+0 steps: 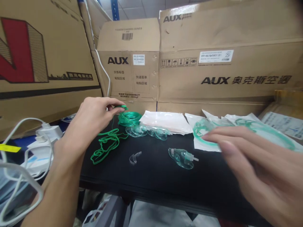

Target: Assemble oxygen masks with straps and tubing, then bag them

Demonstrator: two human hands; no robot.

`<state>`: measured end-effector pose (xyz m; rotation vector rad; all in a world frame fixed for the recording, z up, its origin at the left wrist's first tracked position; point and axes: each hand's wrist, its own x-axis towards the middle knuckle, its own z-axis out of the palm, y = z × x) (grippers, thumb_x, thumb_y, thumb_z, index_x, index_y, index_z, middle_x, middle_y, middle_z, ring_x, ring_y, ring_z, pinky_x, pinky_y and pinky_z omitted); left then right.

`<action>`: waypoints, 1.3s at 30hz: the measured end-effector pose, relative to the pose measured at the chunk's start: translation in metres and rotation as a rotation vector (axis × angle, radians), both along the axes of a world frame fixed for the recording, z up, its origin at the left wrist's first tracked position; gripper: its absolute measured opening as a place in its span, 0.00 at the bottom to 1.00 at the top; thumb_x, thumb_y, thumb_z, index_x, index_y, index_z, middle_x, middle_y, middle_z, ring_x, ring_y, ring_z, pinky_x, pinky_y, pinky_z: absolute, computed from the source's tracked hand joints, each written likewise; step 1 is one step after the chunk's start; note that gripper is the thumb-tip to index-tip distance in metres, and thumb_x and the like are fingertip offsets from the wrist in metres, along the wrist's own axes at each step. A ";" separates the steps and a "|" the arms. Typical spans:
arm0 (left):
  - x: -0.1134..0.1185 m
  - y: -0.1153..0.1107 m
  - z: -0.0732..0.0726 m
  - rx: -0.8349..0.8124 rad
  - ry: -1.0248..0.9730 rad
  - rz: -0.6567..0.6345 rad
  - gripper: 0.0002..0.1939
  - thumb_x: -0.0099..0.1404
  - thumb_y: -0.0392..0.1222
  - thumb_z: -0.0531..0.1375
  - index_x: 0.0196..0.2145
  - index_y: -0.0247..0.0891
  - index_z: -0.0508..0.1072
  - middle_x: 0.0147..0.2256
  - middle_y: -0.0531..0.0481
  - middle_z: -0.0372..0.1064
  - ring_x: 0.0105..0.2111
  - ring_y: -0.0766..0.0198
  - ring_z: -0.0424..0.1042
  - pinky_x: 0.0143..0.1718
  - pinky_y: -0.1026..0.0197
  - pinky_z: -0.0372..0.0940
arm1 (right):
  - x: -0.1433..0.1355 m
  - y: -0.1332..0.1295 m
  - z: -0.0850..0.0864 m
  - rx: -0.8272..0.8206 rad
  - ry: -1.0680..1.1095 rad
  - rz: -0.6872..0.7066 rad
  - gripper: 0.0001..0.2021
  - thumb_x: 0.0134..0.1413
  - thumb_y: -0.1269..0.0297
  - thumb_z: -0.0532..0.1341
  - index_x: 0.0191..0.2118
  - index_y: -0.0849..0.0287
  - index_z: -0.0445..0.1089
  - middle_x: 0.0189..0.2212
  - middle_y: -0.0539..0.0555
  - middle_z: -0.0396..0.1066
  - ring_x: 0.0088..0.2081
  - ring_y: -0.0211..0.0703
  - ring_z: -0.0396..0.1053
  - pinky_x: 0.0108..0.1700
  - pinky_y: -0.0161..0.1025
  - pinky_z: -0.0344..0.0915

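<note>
My left hand (101,110) pinches the end of a green strap above the coiled green tubing (130,118). A loose pile of green elastic straps (106,145) lies just below it on the black table (151,176). My right hand (248,157) is blurred at the right, its fingers close together near the bagged green tubing (201,129); whether anything is between them cannot be made out. One clear green mask (182,158) lies at the middle front, and several more masks (157,132) sit behind. Small clear curved strips (135,158) rest between the straps and the single mask.
White packets (165,121) are stacked behind the masks. Tall cardboard boxes (132,75) wall off the back and left. White cables and a power strip (50,132) crowd the left side. The table's front edge (142,195) crosses the lower view.
</note>
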<state>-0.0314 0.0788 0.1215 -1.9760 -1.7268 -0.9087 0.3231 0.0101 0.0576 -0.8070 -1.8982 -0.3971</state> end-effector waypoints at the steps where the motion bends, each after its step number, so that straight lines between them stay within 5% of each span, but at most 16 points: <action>1: 0.001 0.000 0.001 -0.018 -0.006 -0.024 0.13 0.68 0.52 0.62 0.44 0.48 0.84 0.35 0.51 0.81 0.33 0.56 0.77 0.39 0.58 0.65 | -0.009 0.004 0.005 -0.021 -0.006 0.033 0.07 0.67 0.69 0.60 0.41 0.54 0.77 0.42 0.53 0.78 0.44 0.44 0.76 0.50 0.38 0.69; 8: 0.005 0.001 -0.001 -0.153 -0.007 -0.236 0.14 0.65 0.53 0.62 0.43 0.49 0.84 0.38 0.53 0.82 0.34 0.58 0.76 0.36 0.60 0.64 | -0.073 0.053 0.021 -0.446 -0.132 0.180 0.14 0.67 0.57 0.62 0.54 0.52 0.74 0.51 0.54 0.78 0.50 0.50 0.75 0.50 0.43 0.67; 10: 0.006 0.002 -0.004 -0.156 -0.013 -0.263 0.14 0.65 0.53 0.62 0.43 0.48 0.83 0.38 0.53 0.82 0.34 0.58 0.76 0.37 0.60 0.64 | -0.095 0.070 0.025 -0.543 -0.154 0.249 0.16 0.65 0.50 0.62 0.48 0.54 0.77 0.42 0.54 0.80 0.39 0.47 0.76 0.40 0.40 0.67; 13: 0.009 0.003 -0.007 -0.153 -0.041 -0.292 0.15 0.67 0.55 0.61 0.43 0.47 0.82 0.39 0.53 0.81 0.34 0.59 0.74 0.37 0.59 0.64 | -0.128 0.093 0.025 -0.664 -0.123 0.331 0.21 0.60 0.43 0.63 0.36 0.59 0.77 0.23 0.50 0.73 0.23 0.40 0.64 0.27 0.38 0.57; 17: 0.010 0.003 -0.009 -0.079 -0.041 -0.311 0.15 0.68 0.56 0.60 0.43 0.47 0.81 0.39 0.53 0.79 0.35 0.59 0.72 0.39 0.58 0.64 | -0.153 0.118 0.021 -0.741 -0.024 0.401 0.15 0.63 0.56 0.61 0.29 0.60 0.74 0.18 0.48 0.67 0.21 0.37 0.61 0.25 0.36 0.54; 20: 0.007 0.006 -0.014 -0.067 -0.109 -0.340 0.16 0.67 0.58 0.62 0.44 0.46 0.79 0.43 0.52 0.78 0.39 0.57 0.74 0.43 0.57 0.66 | -0.153 0.128 0.026 -0.799 -0.004 0.501 0.14 0.66 0.68 0.56 0.30 0.62 0.74 0.22 0.52 0.73 0.25 0.37 0.69 0.27 0.34 0.61; 24: 0.002 0.014 -0.026 -0.249 -0.290 -0.471 0.21 0.64 0.60 0.66 0.49 0.46 0.76 0.46 0.51 0.79 0.44 0.55 0.78 0.48 0.57 0.70 | -0.139 0.129 0.043 -0.860 -0.008 0.662 0.12 0.66 0.72 0.57 0.34 0.63 0.78 0.25 0.52 0.76 0.27 0.36 0.73 0.33 0.34 0.69; 31: -0.001 0.025 -0.035 -0.289 -0.326 -0.483 0.22 0.64 0.58 0.65 0.50 0.43 0.77 0.41 0.49 0.79 0.41 0.55 0.77 0.43 0.57 0.71 | -0.123 0.125 0.062 -0.894 0.035 0.833 0.10 0.66 0.69 0.62 0.36 0.64 0.80 0.27 0.53 0.77 0.31 0.39 0.76 0.41 0.37 0.75; 34: 0.002 0.026 -0.033 -0.301 -0.235 -0.491 0.18 0.68 0.57 0.60 0.43 0.40 0.79 0.39 0.48 0.78 0.37 0.56 0.75 0.38 0.60 0.68 | -0.122 0.124 0.063 -0.955 0.082 0.934 0.09 0.65 0.65 0.64 0.37 0.63 0.80 0.32 0.55 0.80 0.34 0.40 0.77 0.45 0.39 0.75; 39: -0.006 0.020 -0.032 -0.222 -0.131 -0.303 0.20 0.67 0.61 0.61 0.34 0.41 0.78 0.32 0.51 0.74 0.32 0.60 0.69 0.34 0.60 0.61 | -0.105 0.117 0.073 -0.849 0.152 0.785 0.11 0.67 0.70 0.60 0.35 0.63 0.79 0.34 0.56 0.80 0.34 0.38 0.75 0.37 0.34 0.72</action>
